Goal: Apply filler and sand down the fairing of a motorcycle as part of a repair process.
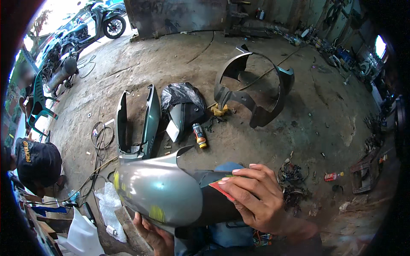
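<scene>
A grey motorcycle body panel [162, 190] with a rounded, glossy silver front lies across my lap. Yellow-green patches show on its left end and lower side. From below, my left hand [153, 234] grips the panel's near edge, its fingers partly hidden under it. My right hand [256, 198] pinches a folded red piece [221, 190] that looks like sandpaper, against the panel's darker right part. The fingers are bent over it, and only its red corner shows.
Beyond the panel on the floor lie a long grey-green panel frame [150, 123], a black plastic bag [183, 96], a bottle [199, 135] and a large curved fairing [252, 102]. A person in black [38, 158] is at the left, near cables [101, 136] and bubble wrap [111, 209].
</scene>
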The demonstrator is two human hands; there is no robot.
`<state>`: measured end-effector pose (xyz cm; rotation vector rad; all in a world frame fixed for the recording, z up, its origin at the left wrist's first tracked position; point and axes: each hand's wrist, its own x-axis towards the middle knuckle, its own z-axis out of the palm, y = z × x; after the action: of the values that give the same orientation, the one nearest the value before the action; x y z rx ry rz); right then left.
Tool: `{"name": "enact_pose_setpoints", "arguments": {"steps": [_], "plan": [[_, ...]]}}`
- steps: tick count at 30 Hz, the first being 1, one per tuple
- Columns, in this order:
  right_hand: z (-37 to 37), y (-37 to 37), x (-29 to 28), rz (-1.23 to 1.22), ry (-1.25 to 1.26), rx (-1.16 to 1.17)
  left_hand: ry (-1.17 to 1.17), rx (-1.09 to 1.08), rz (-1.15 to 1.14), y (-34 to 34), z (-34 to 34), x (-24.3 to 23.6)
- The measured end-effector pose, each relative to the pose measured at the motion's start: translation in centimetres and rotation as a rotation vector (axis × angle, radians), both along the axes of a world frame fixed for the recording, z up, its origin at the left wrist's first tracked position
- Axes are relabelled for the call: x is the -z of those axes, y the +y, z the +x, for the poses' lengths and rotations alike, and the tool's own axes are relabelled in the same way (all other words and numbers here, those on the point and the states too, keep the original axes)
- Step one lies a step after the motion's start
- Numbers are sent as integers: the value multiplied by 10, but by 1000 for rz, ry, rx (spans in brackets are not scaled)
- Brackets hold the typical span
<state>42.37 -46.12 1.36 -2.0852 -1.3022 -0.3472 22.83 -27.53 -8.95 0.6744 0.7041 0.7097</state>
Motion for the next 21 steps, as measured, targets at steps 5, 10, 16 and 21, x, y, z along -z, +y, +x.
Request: {"name": "enact_pose_setpoints", "arguments": {"steps": [5, 10, 16, 21], "plan": [[-5, 3, -3, -51, 55, 14, 54, -263, -170, -21, -8, 12], [-2, 11, -7, 8, 178, -29, 320, -323, -194, -44, -1, -11], [-2, 16, -4, -73, 208, 8, 322, -257, -324, -67, -28, 13], [-7, 14, -1, -102, 259, 15, -15, -78, -348, -90, -48, 35]]}}
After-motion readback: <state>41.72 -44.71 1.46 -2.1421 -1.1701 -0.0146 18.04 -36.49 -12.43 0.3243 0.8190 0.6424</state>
